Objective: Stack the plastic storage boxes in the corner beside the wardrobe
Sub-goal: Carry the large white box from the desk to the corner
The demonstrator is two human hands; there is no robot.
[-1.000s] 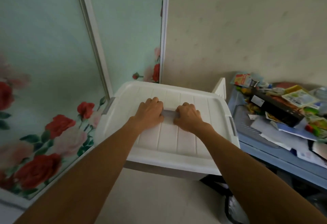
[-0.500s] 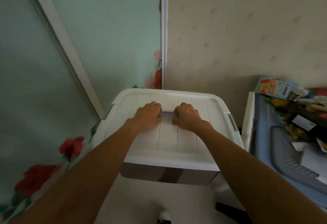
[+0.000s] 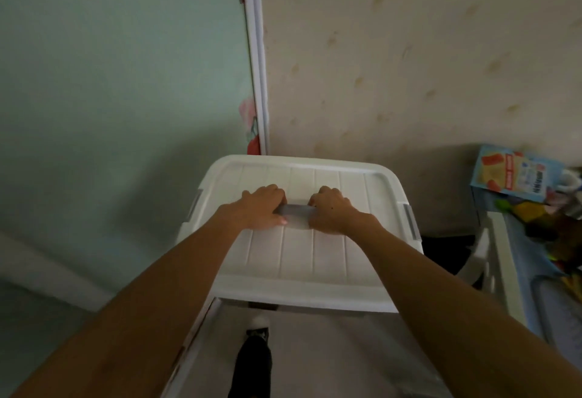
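- The white storage box hangs in front of you, carried by the grey handle set in the middle of its ribbed lid, with its far edge close to the corner where the wardrobe door meets the papered wall.
- Gripping at the lid's centre looks like your way of keeping the load level; the lid reads nearly flat, tipped only slightly.
- Your left hand is curled over the handle's left end, fingers wrapped under it and knuckles up.
- Your right hand is closed round the right end in the same way, so the two fists sit close together with a short stretch of handle bare between them.
- Both forearms reach forward and slightly inward, nearly straight, which holds the box away from your body.
- Below the near edge lies what seems to be another pale box; by my reckoning that is the one you are stacking onto, though its outline is blurred.
- A side latch shows on the right flank of the lid.
- To your right, well apart from the box, a blue tray holds clutter and a blue carton.
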